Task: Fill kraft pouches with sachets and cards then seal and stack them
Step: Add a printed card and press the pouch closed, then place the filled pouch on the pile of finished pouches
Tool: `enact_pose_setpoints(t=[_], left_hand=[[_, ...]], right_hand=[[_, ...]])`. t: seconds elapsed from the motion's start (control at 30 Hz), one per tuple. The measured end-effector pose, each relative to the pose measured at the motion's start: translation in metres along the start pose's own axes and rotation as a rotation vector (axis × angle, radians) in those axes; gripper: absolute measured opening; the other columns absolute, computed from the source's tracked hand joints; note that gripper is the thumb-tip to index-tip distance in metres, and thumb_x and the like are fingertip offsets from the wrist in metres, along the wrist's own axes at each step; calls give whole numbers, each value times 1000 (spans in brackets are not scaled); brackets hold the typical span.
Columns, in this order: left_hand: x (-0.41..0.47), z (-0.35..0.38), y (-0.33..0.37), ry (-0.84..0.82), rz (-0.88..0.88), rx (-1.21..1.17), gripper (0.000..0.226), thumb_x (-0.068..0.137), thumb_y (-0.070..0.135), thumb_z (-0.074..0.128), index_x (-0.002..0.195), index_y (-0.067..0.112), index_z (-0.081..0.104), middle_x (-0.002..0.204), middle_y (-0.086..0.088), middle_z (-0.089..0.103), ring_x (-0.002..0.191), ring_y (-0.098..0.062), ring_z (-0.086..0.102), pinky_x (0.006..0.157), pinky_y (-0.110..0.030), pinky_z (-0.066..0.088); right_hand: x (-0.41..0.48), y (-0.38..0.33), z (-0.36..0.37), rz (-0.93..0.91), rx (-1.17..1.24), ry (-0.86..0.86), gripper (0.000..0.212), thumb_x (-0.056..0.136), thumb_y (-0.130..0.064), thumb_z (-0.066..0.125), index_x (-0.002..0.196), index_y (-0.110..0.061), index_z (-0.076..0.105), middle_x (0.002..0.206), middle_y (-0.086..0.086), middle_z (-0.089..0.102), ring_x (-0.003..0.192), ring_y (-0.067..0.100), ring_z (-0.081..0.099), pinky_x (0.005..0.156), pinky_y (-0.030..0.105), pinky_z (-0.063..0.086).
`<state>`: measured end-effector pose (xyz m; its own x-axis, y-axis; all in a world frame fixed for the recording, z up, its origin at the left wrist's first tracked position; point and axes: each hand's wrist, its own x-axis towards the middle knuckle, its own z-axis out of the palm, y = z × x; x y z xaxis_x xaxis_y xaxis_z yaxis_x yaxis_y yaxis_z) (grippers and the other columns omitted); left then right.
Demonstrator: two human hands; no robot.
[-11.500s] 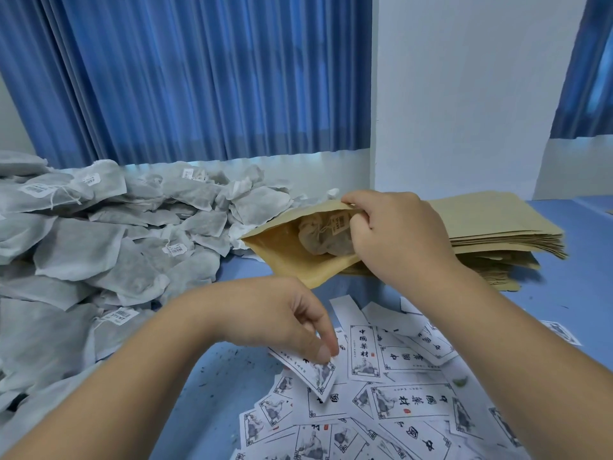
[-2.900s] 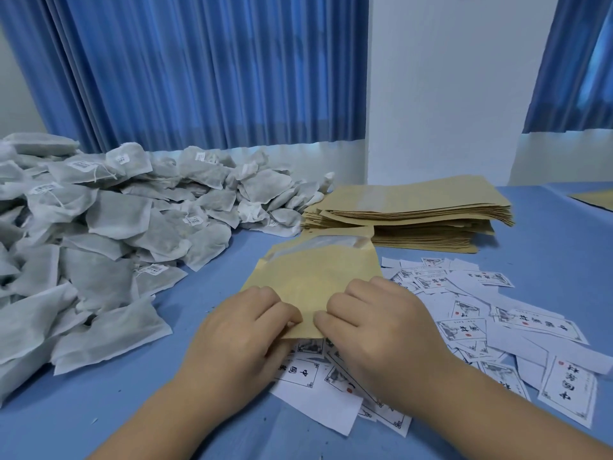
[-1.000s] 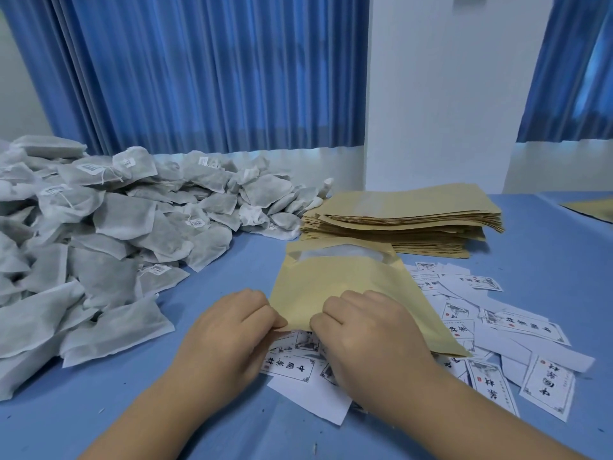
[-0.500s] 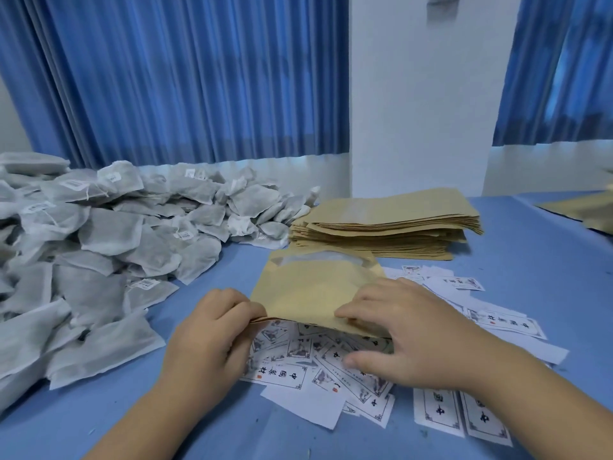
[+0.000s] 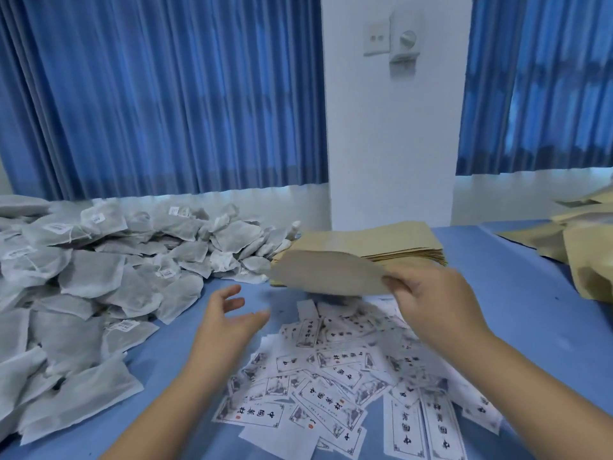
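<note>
Kraft pouch (image 5: 328, 272): was held up off the worktop, roughly flat in the air and motion-blurred. Its free end reached left, in front of the pouch stack. Whether its mouth was sealed could not be told.
Right hand (image 5: 431, 300): grasped the pouch's right end between thumb and curled fingers, raised above the cards.
Left hand (image 5: 229, 322): was released and held nothing. Its fingers were spread and loosely bent, over the worktop just left of the cards and lower than the pouch.
Cards (image 5: 331, 386): white printed slips lay scattered and overlapping on the worktop, under and between both forearms.
Worktop (image 5: 497, 293): was blue and carried everything named here.
Pouch stack (image 5: 381, 240): flat kraft pouches were piled neatly behind the held pouch, against the pillar's foot.
Sachets (image 5: 99, 283): a large loose heap of grey mesh bags, some with white tags, filled the left side and ran back to the wall.
Other pouches (image 5: 587, 257): several kraft pouches lay loosely at the far right edge, well apart from the stack.
Curtains (image 5: 166, 94): blue, and hung on either side of the pillar.
Pillar (image 5: 391, 127): white, with a switch plate (image 5: 376, 38) and a dial (image 5: 407, 38) beside it.
</note>
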<state>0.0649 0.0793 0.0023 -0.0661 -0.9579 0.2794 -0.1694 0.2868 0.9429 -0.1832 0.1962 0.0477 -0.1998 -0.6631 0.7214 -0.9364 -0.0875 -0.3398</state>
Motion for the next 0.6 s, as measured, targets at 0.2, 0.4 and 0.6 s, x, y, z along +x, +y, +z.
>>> enact_pose_setpoints(t=[0.2, 0.4, 0.6], left_hand=[[26, 55, 29, -56, -38, -11, 82, 78, 30, 79, 144, 21, 31, 134, -3, 44, 109, -19, 53, 89, -36, 42], [37, 107, 48, -190, 12, -260, 71, 67, 34, 83, 127, 16, 49, 115, -1, 65, 106, -21, 63, 83, -33, 48], [20, 169, 76, -587, -4, -513, 57, 72, 27, 75, 123, 11, 55, 115, -3, 71, 103, -22, 69, 75, -29, 58]], right_hand=[[45, 37, -41, 226, 252, 159, 18, 87, -13, 57, 89, -19, 74, 71, -6, 65, 69, 7, 55, 61, 25, 41], [51, 75, -103, 380, 481, 299, 18, 87, -16, 64, 76, -28, 72, 68, -13, 69, 67, 1, 57, 66, 17, 47], [24, 124, -161, 513, 588, 488, 14, 84, -17, 69, 70, -22, 70, 68, -9, 69, 64, 5, 59, 56, 16, 48]])
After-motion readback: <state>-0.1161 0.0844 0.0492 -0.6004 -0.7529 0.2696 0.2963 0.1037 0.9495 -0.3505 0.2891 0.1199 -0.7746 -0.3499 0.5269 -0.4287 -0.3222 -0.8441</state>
